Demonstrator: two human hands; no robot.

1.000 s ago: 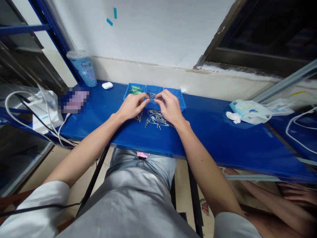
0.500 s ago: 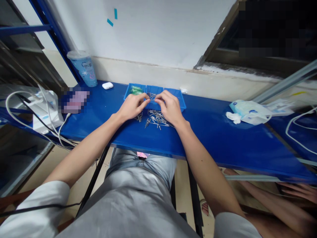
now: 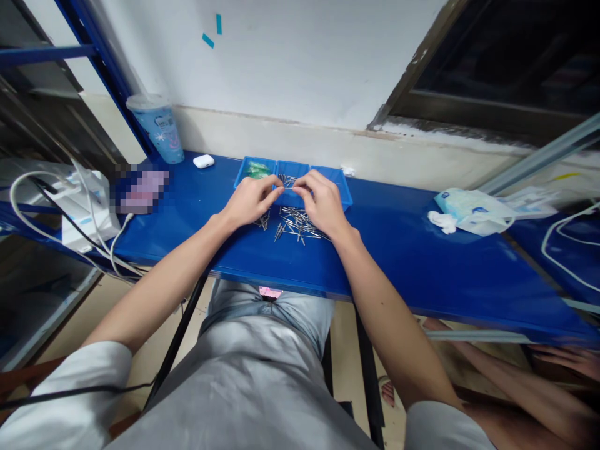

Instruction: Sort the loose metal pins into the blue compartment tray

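Note:
My left hand (image 3: 249,201) and my right hand (image 3: 321,201) meet over the near edge of a blue three-part tray (image 3: 344,188). Both are closed in a pinch, fingertips almost touching, on a thin metal pin (image 3: 289,185) held between them. A loose heap of metal pins (image 3: 294,225) lies on the blue bench (image 3: 412,250) just below my hands. The tray's left part holds something green (image 3: 257,167); its middle part holds several pins.
A lidded blue cup (image 3: 157,128) and a white earbud case (image 3: 203,161) stand at the back left. White cables and a charger (image 3: 79,209) lie at the left edge. Tissue packs (image 3: 471,211) sit at the right. Another person's arm (image 3: 529,387) shows below the bench, lower right.
Nothing clearly changed at my hands; they stay pinched together over the tray. The other person's hand at the lower right shifted slightly.

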